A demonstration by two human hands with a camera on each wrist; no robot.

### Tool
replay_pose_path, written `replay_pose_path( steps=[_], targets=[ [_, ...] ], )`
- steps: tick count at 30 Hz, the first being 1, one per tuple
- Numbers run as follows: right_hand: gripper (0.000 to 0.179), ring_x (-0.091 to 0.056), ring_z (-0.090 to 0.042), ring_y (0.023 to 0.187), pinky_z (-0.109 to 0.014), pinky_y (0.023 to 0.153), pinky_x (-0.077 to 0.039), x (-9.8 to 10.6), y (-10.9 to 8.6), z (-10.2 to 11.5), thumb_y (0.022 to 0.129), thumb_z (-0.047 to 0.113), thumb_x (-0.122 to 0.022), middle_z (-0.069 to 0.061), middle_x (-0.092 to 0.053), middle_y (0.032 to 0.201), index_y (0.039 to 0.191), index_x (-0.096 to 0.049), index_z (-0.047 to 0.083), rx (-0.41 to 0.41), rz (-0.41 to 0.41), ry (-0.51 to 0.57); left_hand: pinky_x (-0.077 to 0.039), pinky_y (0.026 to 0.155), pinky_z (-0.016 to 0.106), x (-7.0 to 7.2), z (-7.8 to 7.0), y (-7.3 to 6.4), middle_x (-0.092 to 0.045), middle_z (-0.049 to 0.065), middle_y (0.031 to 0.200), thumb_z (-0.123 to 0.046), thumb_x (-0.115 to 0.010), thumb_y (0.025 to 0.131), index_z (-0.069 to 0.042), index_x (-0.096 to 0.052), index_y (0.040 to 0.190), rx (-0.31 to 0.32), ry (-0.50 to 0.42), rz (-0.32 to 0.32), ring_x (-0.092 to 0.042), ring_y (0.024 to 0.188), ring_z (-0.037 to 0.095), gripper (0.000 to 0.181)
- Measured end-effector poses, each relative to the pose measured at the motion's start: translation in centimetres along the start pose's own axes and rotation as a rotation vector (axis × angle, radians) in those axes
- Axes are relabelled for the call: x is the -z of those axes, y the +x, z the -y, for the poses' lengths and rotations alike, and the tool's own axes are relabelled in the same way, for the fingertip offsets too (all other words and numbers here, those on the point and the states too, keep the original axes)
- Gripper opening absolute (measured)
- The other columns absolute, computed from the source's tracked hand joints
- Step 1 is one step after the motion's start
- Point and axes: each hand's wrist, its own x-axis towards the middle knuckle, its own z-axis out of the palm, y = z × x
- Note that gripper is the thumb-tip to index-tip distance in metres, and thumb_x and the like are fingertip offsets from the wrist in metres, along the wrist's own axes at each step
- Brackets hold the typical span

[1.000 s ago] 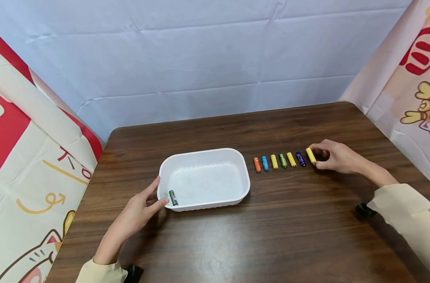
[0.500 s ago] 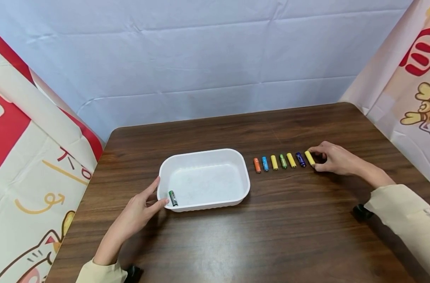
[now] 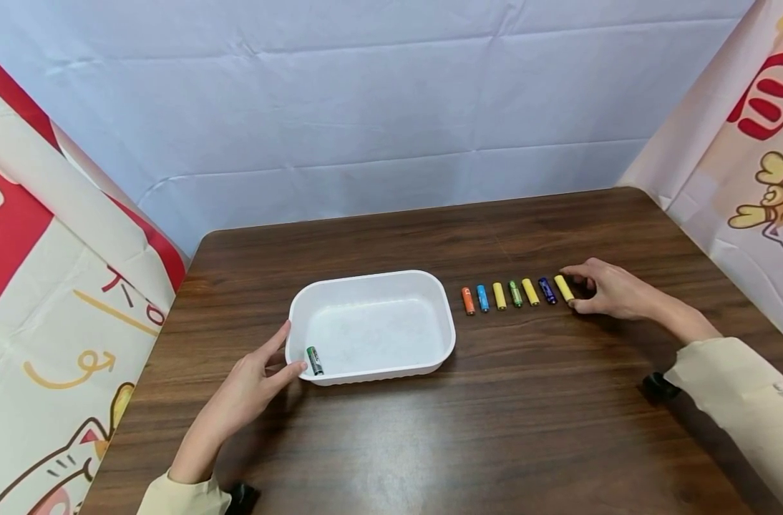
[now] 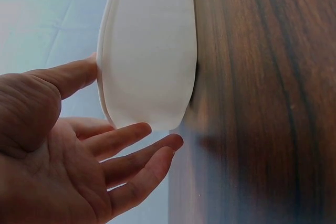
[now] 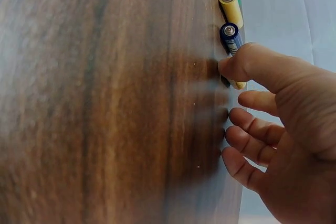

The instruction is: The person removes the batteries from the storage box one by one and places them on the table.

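from the head view you face a dark wooden table [image 3: 494, 429] walled by cloth, your left hand [image 3: 250, 390] lies straight-fingered against the white tray [image 3: 372, 275], and your right hand [image 3: 613, 290] pinches the end yellow battery [image 3: 564, 288]; the left wrist view shows relaxed fingers [image 4: 123, 137] touching the tray, the right wrist view your thumb [image 5: 252, 64] on that battery.

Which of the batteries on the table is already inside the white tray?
The dark green battery, lying in the white tray's near left corner by the left hand. The other seven lie in a row on the table.
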Motion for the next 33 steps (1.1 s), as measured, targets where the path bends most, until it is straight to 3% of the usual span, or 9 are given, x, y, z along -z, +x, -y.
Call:
replay_pose_path(
  steps=[8,14,23,28,33],
  targets=[
    [0.061,-0.054,-0.022,0.089,-0.040,0.071,-0.046,0.2,-0.5,0.4,0.091,0.018,-0.080,-0.011,-0.059,0.103,0.139,-0.055,-0.010,0.010,-0.055,0.022,-0.057,0.094,0.050,0.1,-0.2,-0.1,-0.050,0.022,0.152,-0.032,-0.069,0.101,-0.002,-0.032,0.161,-0.021,0.001,-0.009,-0.067,0.118,0.033,0.076],
    [0.059,-0.057,-0.024,0.095,-0.042,0.076,-0.049,0.8,0.1,3.2,0.093,0.020,-0.077,-0.012,-0.063,0.113,0.143,-0.056,-0.002,0.045,-0.144,0.058,-0.057,0.093,0.048,0.1,-0.3,-0.1,-0.050,0.022,0.152,-0.031,-0.070,0.101,-0.001,-0.031,0.161,-0.022,-0.001,-0.007,-0.067,0.118,0.032,0.077],
    [0.047,-0.064,-0.018,0.098,-0.037,0.075,-0.054,0.6,3.7,11.2,0.093,0.016,-0.078,-0.004,-0.069,0.113,0.137,-0.065,0.007,0.270,-0.210,0.201,-0.057,0.093,0.049,0.1,-0.2,-0.2,-0.051,0.023,0.151,-0.030,-0.069,0.102,-0.001,-0.031,0.161,-0.021,-0.001,-0.004,-0.067,0.118,0.032,0.077],
    [0.044,-0.065,-0.018,0.087,-0.034,0.070,-0.056,-0.6,6.2,16.3,0.093,0.014,-0.078,0.000,-0.068,0.108,0.135,-0.066,0.008,0.389,-0.133,0.358,-0.057,0.094,0.049,0.1,-0.2,-0.2,-0.050,0.022,0.152,-0.033,-0.069,0.101,-0.002,-0.030,0.161,-0.010,0.002,0.000,-0.066,0.119,0.034,0.078],
    [0.044,-0.065,-0.027,0.088,-0.037,0.072,-0.057,-2.7,8.9,21.3,0.091,0.014,-0.081,-0.005,-0.068,0.104,0.132,-0.068,0.003,0.505,-0.069,0.387,-0.057,0.095,0.049,0.2,-0.3,-0.1,-0.050,0.022,0.152,-0.034,-0.069,0.102,-0.004,-0.029,0.162,0.012,-0.001,0.008,-0.065,0.121,0.036,0.078]
  ],
)
